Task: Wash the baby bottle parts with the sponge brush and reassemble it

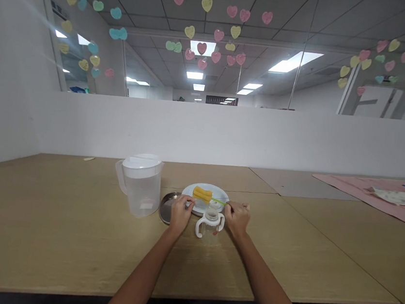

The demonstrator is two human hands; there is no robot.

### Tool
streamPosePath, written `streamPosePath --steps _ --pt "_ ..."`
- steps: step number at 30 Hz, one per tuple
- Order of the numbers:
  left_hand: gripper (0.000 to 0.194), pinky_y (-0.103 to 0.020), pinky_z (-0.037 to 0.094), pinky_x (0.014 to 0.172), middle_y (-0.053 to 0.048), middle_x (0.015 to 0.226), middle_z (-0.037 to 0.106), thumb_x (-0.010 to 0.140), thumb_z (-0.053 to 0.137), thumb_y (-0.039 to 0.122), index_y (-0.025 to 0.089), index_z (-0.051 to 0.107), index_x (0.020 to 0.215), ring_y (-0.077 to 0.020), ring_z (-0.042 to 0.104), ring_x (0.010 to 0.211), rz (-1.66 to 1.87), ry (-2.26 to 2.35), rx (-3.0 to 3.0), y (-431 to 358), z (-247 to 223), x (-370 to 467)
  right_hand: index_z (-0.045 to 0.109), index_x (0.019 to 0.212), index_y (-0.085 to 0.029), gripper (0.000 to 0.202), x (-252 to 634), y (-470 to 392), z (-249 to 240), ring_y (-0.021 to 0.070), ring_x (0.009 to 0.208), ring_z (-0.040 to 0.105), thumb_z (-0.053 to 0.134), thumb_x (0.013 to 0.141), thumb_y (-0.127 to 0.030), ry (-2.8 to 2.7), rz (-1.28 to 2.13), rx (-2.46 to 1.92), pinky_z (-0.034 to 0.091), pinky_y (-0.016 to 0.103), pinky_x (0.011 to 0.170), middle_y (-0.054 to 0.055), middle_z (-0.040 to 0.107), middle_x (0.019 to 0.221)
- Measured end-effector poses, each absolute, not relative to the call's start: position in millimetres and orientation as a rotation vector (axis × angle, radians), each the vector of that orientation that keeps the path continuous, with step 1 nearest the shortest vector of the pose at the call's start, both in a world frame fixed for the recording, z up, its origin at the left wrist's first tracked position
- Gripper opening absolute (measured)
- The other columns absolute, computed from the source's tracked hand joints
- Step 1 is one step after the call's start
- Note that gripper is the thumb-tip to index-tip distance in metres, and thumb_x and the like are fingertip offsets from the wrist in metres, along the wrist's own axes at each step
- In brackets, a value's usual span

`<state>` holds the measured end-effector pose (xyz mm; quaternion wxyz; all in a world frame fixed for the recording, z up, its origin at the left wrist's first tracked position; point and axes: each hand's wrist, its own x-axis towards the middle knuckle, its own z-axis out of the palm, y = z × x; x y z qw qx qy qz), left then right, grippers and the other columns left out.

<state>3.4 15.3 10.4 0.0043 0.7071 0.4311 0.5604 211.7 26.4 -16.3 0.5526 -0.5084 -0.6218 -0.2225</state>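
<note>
Closest to me, the handled bottle (pixel 210 227) stands already open on the desk (pixel 96 252), contents unclear. My left hand (pixel 180 214) curls beside the metal dish (pixel 164 211) — whether it holds anything, I can't tell. My right hand (pixel 238 216) grips the sponge brush (pixel 202 194), outside the bottle, over the white plate (pixel 221 192). The lidded pitcher's (pixel 143 191) fill is unclear.

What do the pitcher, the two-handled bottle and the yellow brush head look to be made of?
Pitcher: likely plastic, smooth and cloudy, since light passes dimly through its walls.
Bottle: clear, glossy plastic or glass, as the table shows through; its white handles look like smooth plastic.
Brush head: probably matte sponge, judging by its soft, ridged shape.
</note>
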Motion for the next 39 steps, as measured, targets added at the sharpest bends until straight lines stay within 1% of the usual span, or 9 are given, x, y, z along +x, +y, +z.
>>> streamPosePath --steps 8,12,16,22,27,30,32,36,39 --pt "0.01 -0.029 0.04 0.077 0.0 0.078 0.066 0.075 0.054 0.016 0.021 0.059 0.068 -0.0168 0.058 0.08 1.711 1.387 2.25 12.3 13.2 3.8 0.062 0.058 -0.017 0.027 211.5 27.2 -16.4 0.0113 0.052 0.045 0.042 0.076 -0.016 -1.487 -0.526 -1.22 0.024 0.028 0.067 0.001 0.059 0.053" --pt "0.007 -0.03 0.04 0.079 -0.001 0.08 0.067 0.078 0.056 0.025 0.021 0.061 0.074 -0.0178 0.058 0.082 1.677 1.436 2.256 11.7 13.1 4.2 0.063 0.059 -0.018 0.027 211.3 28.0 -16.5 0.0121 0.052 0.046 0.042 0.075 -0.017 -1.462 -0.52 -1.22 0.024 0.029 0.067 0.001 0.06 0.053" --pt "0.015 -0.031 0.041 0.078 -0.003 0.082 0.067 0.081 0.054 0.033 0.02 0.062 0.084 -0.0179 0.059 0.081 1.654 1.455 2.212 12.5 12.4 4.9 0.064 0.06 -0.018 0.025 211.1 27.9 -16.7 0.0123 0.054 0.048 0.043 0.074 -0.016 -1.46 -0.508 -1.183 0.026 0.029 0.068 0.001 0.063 0.056" --pt "0.018 -0.03 0.041 0.075 -0.003 0.081 0.067 0.082 0.053 0.035 0.019 0.061 0.083 -0.0177 0.06 0.079 1.673 1.454 2.162 15.5 10.2 3.6 0.064 0.061 -0.018 0.023 212.1 28.1 -18.0 0.0128 0.056 0.052 0.044 0.071 -0.017 -1.448 -0.477 -1.119 0.029 0.029 0.07 0.001 0.065 0.059" --pt "0.015 -0.03 0.041 0.074 -0.004 0.079 0.067 0.082 0.051 0.031 0.019 0.06 0.084 -0.0187 0.06 0.078 1.686 1.46 2.107 16.2 9.4 1.8 0.064 0.06 -0.018 0.022 211.8 27.5 -17.6 0.0123 0.055 0.052 0.044 0.07 -0.017 -1.452 -0.485 -1.082 0.029 0.028 0.07 0.001 0.065 0.06" --pt "0.015 -0.03 0.042 0.074 -0.002 0.073 0.067 0.081 0.05 0.029 0.019 0.059 0.087 -0.0183 0.062 0.075 1.702 1.408 1.969 19.0 8.0 1.7 0.063 0.059 -0.018 0.023 211.7 26.7 -16.9 0.012 0.055 0.052 0.044 0.07 -0.016 -1.463 -0.486 -1.087 0.029 0.028 0.071 0.001 0.064 0.059" --pt "0.018 -0.029 0.044 0.071 -0.003 0.072 0.068 0.081 0.05 0.032 0.018 0.059 0.088 -0.0178 0.063 0.073 1.747 1.328 1.786 22.6 6.5 1.6 0.063 0.057 -0.018 0.023 211.8 26.3 -16.6 0.0117 0.054 0.05 0.044 0.07 -0.016 -1.477 -0.487 -1.089 0.029 0.028 0.07 0.001 0.063 0.056" --pt "0.031 -0.025 0.045 0.059 -0.004 0.068 0.068 0.075 0.056 0.043 0.015 0.059 0.088 -0.0163 0.063 0.064 1.813 1.192 1.357 29.6 5.2 0.5 0.062 0.056 -0.018 0.023 212.0 25.7 -16.3 0.0109 0.052 0.049 0.044 0.07 -0.016 -1.511 -0.495 -1.068 0.028 0.028 0.07 0.0 0.062 0.054" --pt "0.035 -0.023 0.043 0.055 -0.004 0.069 0.068 0.071 0.061 0.044 0.015 0.059 0.09 -0.0141 0.062 0.061 1.812 1.154 1.217 30.3 7.7 0.3 0.062 0.056 -0.018 0.023 211.6 25.5 -16.0 0.0107 0.053 0.049 0.045 0.071 -0.016 -1.518 -0.491 -1.088 0.027 0.028 0.07 0.0 0.061 0.054"
